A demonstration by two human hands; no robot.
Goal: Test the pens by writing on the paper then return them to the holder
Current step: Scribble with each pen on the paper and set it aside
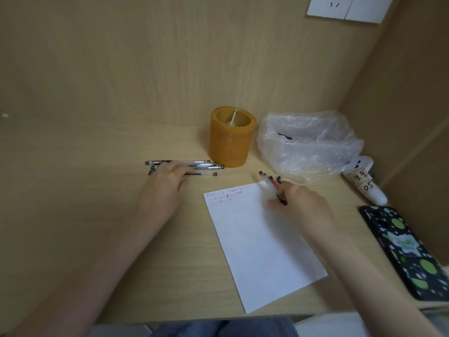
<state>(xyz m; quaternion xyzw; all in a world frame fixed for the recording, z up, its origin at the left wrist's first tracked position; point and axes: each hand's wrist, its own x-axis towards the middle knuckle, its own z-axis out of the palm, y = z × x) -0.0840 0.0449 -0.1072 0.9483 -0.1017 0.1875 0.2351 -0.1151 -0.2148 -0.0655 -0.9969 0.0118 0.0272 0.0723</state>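
Gripping a small bundle of pens (273, 184), the right hand (301, 205) has its fingers closed round them at the top right corner of the paper (262, 242), their ends sticking out up and away from the knuckles. The left hand (165, 188) lies palm down with loosely curled fingers over a row of black pens (204, 166) flat on the desk (97, 190); whether it grasps any is unclear. Just beyond those pens' tips stands the orange holder (230, 139), upright.

Dim, soft blur, wide-angle edge warp
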